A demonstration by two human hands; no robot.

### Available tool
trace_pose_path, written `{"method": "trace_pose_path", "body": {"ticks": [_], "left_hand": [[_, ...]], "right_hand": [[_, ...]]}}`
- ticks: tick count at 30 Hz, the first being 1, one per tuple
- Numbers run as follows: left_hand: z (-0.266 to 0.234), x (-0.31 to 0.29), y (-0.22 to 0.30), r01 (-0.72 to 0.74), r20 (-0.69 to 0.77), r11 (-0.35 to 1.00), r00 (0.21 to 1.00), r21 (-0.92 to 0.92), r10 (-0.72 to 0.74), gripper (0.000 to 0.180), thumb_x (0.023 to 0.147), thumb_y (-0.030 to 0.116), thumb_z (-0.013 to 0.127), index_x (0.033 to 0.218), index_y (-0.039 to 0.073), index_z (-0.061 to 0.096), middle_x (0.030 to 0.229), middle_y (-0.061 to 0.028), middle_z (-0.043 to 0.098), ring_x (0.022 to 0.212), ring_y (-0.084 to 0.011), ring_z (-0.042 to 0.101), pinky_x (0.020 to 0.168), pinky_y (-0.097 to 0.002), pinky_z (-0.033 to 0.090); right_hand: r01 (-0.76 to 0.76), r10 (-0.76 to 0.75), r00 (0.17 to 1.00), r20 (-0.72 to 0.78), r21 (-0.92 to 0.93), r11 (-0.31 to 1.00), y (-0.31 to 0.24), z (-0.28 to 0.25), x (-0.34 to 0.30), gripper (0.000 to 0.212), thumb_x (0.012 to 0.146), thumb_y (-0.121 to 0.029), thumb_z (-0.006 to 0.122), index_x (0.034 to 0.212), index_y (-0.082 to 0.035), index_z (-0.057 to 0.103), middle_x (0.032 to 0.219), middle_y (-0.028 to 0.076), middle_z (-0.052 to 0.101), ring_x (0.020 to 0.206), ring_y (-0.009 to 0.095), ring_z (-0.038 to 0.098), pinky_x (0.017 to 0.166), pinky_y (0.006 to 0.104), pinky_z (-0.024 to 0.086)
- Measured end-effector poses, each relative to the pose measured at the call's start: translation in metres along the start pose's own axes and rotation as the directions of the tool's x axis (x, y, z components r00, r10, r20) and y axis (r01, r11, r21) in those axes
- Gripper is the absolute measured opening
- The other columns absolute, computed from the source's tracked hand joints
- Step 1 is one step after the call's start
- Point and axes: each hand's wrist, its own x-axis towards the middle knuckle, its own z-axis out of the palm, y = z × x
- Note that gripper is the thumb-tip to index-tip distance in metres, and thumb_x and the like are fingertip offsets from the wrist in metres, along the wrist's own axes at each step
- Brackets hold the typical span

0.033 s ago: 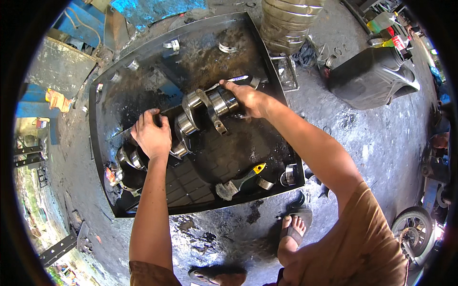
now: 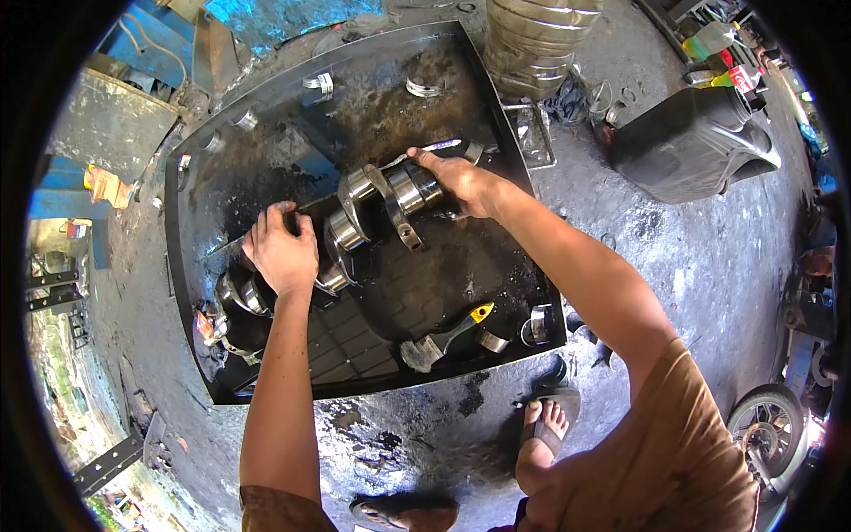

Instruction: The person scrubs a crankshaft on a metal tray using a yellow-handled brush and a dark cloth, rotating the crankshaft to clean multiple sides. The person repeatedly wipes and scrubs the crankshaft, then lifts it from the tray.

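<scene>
A shiny steel crankshaft point(image 2: 347, 229) lies slantwise in a black oily tray point(image 2: 461, 383), its near-left end low and its other end up and to the right. My right hand point(image 2: 461, 183) grips that upper right end, thumb on top and the other fingers mostly hidden beneath. My left hand point(image 2: 284, 252) is curled over the shaft's middle, fingers bent around it. Beside the right thumb lies a thin white stick-like thing point(image 2: 441, 145). A paintbrush point(image 2: 450, 340) with a yellow-tipped handle rests in the tray's near part.
Curved metal bearing shells point(image 2: 424, 89) sit around the tray, including a pair point(image 2: 536, 326) in its near right corner. A crumpled rag point(image 2: 210, 355) is at the left. Outside stand a ribbed drum-like container point(image 2: 541, 44), a black jerrycan point(image 2: 683, 146) and a wheel point(image 2: 764, 433).
</scene>
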Motion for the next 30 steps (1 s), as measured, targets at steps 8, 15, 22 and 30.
{"method": "trace_pose_path", "body": {"ticks": [8, 15, 22, 30], "left_hand": [[0.006, 0.005, -0.001, -0.021, -0.034, 1.000, 0.999, 0.008, 0.021, 0.021, 0.081, 0.021, 0.069, 0.100, 0.014, 0.067, 0.099, -0.0062, 0.068, 0.100, -0.0284, 0.062, 0.098, -0.0409, 0.039], [0.009, 0.007, -0.002, -0.024, -0.059, 1.000, 0.998, 0.012, 0.024, 0.021, 0.081, 0.021, 0.069, 0.100, 0.014, 0.067, 0.099, -0.0053, 0.068, 0.099, -0.0274, 0.062, 0.099, -0.0406, 0.039], [0.006, 0.005, -0.001, -0.021, -0.034, 1.000, 0.999, 0.000, 0.021, 0.020, 0.081, 0.021, 0.069, 0.099, 0.014, 0.067, 0.099, -0.0054, 0.068, 0.100, -0.0267, 0.062, 0.099, -0.0408, 0.039], [0.009, 0.006, -0.004, -0.011, -0.036, 1.000, 0.999, 0.002, 0.011, 0.018, 0.081, 0.021, 0.068, 0.097, 0.014, 0.067, 0.097, -0.0061, 0.068, 0.099, -0.0271, 0.062, 0.098, -0.0411, 0.039]], "right_hand": [[0.167, -0.169, 0.979, 0.117, 0.027, 0.986, -0.001, -0.011, 0.009, 0.061, 0.092, -0.064, 0.056, 0.136, -0.022, 0.056, 0.125, 0.005, 0.064, 0.110, 0.019, 0.060, 0.094, 0.0458, 0.046], [0.061, -0.066, 0.989, 0.135, 0.042, 0.997, -0.003, -0.014, 0.008, 0.051, 0.092, -0.058, 0.060, 0.129, -0.023, 0.062, 0.124, 0.003, 0.065, 0.106, 0.017, 0.062, 0.091, 0.0409, 0.049], [0.370, -0.356, 0.929, 0.104, -0.194, 0.909, -0.005, -0.021, 0.027, 0.062, 0.089, -0.054, 0.065, 0.132, -0.010, 0.063, 0.134, 0.010, 0.061, 0.120, 0.023, 0.056, 0.098, 0.0493, 0.045], [0.359, -0.326, 0.925, 0.196, -0.165, 0.919, -0.006, -0.024, 0.020, 0.075, 0.088, -0.062, 0.064, 0.141, -0.010, 0.055, 0.141, 0.013, 0.055, 0.131, 0.025, 0.048, 0.108, 0.0417, 0.039]]}}
